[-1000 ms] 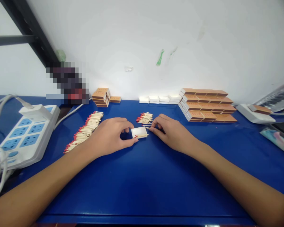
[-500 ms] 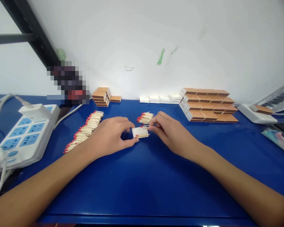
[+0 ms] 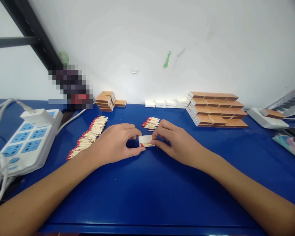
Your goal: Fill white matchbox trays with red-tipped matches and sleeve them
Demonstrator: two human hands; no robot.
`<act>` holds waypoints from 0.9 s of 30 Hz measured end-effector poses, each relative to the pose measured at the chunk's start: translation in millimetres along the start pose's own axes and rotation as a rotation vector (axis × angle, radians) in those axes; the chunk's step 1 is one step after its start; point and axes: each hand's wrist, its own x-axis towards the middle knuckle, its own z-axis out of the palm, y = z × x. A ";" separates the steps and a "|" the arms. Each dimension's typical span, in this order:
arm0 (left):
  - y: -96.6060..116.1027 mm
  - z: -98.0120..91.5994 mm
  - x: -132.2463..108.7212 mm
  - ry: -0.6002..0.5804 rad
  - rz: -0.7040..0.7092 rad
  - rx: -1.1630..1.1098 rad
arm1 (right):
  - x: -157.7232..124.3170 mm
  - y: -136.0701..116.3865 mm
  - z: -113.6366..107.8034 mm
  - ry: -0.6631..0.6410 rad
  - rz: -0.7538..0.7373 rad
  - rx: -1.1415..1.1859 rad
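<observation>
White tray lay between the hands; left hand had its grip clamped on the left end. Right hand reached matches at the right end; could not tell its grip. Blue desk stretched broadly to its front edge. Matchboxes bore print, too small to read.

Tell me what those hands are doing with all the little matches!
A person's left hand grips a small white tray by its left end, and the right hand is at the other end. A few matches lie inside, along the near side. Whether the right hand is pinching one is hard to tell. Behind the tray is a small heap of matches, and to the left a long row. Orange matchboxes are stacked near the wall.
</observation>
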 end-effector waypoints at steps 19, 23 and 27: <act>-0.6 0.1 -0.8 -0.017 -0.015 -0.005 | 4.8 29.7 10.9 0.143 0.140 -0.072; -0.6 0.1 -0.7 -0.017 -0.016 -0.006 | 5.3 29.0 11.5 0.152 0.140 -0.095; -0.5 -0.3 0.0 -0.023 -0.018 -0.010 | 6.3 29.0 10.9 0.156 0.154 -0.105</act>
